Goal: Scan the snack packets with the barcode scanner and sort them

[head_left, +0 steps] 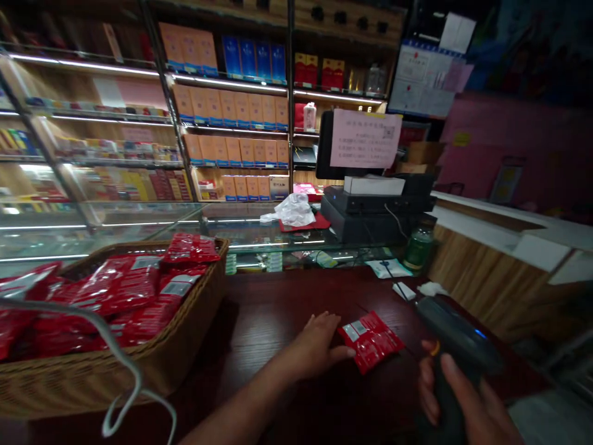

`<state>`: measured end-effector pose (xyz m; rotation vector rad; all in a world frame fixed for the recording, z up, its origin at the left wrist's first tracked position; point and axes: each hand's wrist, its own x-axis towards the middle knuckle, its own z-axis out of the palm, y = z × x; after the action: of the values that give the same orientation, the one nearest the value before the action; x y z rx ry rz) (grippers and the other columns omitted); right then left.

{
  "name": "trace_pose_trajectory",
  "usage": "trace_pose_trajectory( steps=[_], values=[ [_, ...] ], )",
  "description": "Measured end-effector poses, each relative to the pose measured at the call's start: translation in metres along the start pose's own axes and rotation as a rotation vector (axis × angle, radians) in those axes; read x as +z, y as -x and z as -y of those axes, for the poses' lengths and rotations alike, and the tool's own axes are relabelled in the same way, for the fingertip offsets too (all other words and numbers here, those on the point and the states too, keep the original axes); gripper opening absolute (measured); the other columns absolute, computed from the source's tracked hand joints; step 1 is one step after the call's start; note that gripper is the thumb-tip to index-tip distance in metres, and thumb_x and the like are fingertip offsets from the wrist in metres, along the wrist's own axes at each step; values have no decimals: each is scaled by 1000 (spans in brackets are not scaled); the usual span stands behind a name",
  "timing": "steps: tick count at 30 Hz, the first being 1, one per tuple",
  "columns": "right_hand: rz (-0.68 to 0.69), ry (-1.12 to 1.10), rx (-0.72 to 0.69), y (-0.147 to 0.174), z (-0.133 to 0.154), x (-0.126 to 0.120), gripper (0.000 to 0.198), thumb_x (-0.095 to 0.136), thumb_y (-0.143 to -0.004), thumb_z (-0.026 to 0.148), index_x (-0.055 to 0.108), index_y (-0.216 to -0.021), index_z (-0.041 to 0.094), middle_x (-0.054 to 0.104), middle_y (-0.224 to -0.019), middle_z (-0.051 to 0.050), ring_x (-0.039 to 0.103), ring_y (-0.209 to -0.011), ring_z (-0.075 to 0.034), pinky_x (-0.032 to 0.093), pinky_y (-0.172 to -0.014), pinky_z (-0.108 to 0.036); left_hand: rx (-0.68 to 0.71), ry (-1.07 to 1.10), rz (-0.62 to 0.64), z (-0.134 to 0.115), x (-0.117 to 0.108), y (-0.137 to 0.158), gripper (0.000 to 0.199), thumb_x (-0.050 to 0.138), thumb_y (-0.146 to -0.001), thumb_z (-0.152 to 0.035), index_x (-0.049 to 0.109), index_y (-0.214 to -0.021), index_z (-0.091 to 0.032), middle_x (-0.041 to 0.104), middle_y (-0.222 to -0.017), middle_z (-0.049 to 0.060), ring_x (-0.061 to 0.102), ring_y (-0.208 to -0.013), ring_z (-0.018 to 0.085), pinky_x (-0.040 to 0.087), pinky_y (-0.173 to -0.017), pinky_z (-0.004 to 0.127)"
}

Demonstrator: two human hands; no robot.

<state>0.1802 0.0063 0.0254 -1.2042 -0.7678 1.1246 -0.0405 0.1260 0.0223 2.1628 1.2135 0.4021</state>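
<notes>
As I look out through the head view from my remote seat, taking 12 o'clock as straight away from the wearer, I have the small, shiny red plastic packet with a silver label (370,341) lying flat on the dark reddish-brown tabletop (264,309). From the left hand (322,340) it sits at 3 o'clock, just beside the thumb; I cannot tell whether they touch. That hand is the nearer one, palm down, fingers loose, grasping nothing. From the right hand (456,392), the packet lies at 10 o'clock, a little apart. Those fingers are wrapped round the dark handheld scanner with a blue light (456,330). The packet looks almost square; its long axis seems to run from 11 to 5. At the left hand's 9 o'clock stands the tan woven basket (204,330), heaped with similar red packets (125,284).
</notes>
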Motion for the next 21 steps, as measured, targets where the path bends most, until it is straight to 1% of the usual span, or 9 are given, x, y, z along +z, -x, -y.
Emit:
trace_pose_trajectory(
  steps=[3, 5, 7, 10, 12, 14, 16, 18, 21],
  values=[
    [-47, -25, -37, -1, -3, -8, 45, 65, -84, 63, 58, -105, 23, 60, -65, 3, 50, -55, -14, 45, -51, -23, -63, 46, -50, 3, 34, -38, 70, 69, -78, -51, 56, -130, -7, 34, -156, 29, 21, -149, 41, 13, -119, 61],
    [-60, -5, -35, -3, -8, -11, 46, 65, -84, 63, 58, -105, 23, 60, -64, 3, 50, -54, -14, 45, -50, -23, -76, 89, -95, 1, 46, -51, 58, 77, -70, -43, 62, -116, -10, 37, -155, 27, 22, -149, 41, 11, -119, 58],
    [-67, 27, -25, -8, -14, -13, 49, 65, -84, 64, 57, -109, 22, 62, -66, 2, 52, -55, -15, 46, -50, -24, -82, 154, -137, -1, 52, -55, 46, 82, -65, -32, 64, -103, -14, 49, -147, 22, 36, -142, 38, 23, -116, 51],
    [-87, 92, -39, -14, -19, -11, 54, 71, -79, 63, 57, -110, 21, 64, -70, 2, 55, -55, -15, 47, -50, -25, -106, 282, -152, -2, 52, -41, 27, 76, -68, -21, 60, -89, -17, 70, -109, 11, 63, -103, 27, 48, -87, 35],
    [-137, 185, -62, -15, -17, -4, 56, 75, -74, 64, 58, -105, 20, 63, -63, 3, 55, -53, -15, 47, -49, -25, -113, 365, -142, -2, 46, -23, 18, 69, -72, -17, 56, -84, -18, 68, -85, 2, 62, -77, 18, 47, -68, 27],
    [-189, 314, -87, -13, -11, 6, 56, 75, -73, 63, 60, -101, 18, 60, -54, 5, 55, -50, -16, 45, -49, -25, -104, 426, -139, -3, 35, -1, 16, 66, -73, -12, 54, -81, -18, 62, -75, -3, 55, -67, 13, 42, -61, 22],
    [-176, 415, -109, -9, -4, 18, 54, 72, -74, 61, 63, -102, 16, 61, -54, 4, 56, -50, -17, 46, -49, -27, -91, 457, -145, -5, 20, 23, 17, 67, -70, -8, 55, -77, -18, 60, -73, -5, 52, -67, 11, 39, -61, 21],
    [-92, 470, -118, -5, 2, 29, 52, 69, -73, 57, 66, -104, 16, 65, -59, 2, 58, -51, -18, 47, -50, -28, -43, 454, -144, -10, 1, 46, 17, 70, -68, -7, 58, -72, -18, 61, -73, -5, 52, -69, 11, 38, -63, 21],
    [24, 545, -108, -3, 5, 45, 41, 69, -68, 53, 68, -91, 19, 64, -57, 1, 59, -52, -21, 47, -52, -31, 63, 469, -138, -20, -26, 76, 13, 71, -71, -8, 64, -71, -19, 67, -79, -2, 57, -78, 14, 41, -70, 23]
  ],
)
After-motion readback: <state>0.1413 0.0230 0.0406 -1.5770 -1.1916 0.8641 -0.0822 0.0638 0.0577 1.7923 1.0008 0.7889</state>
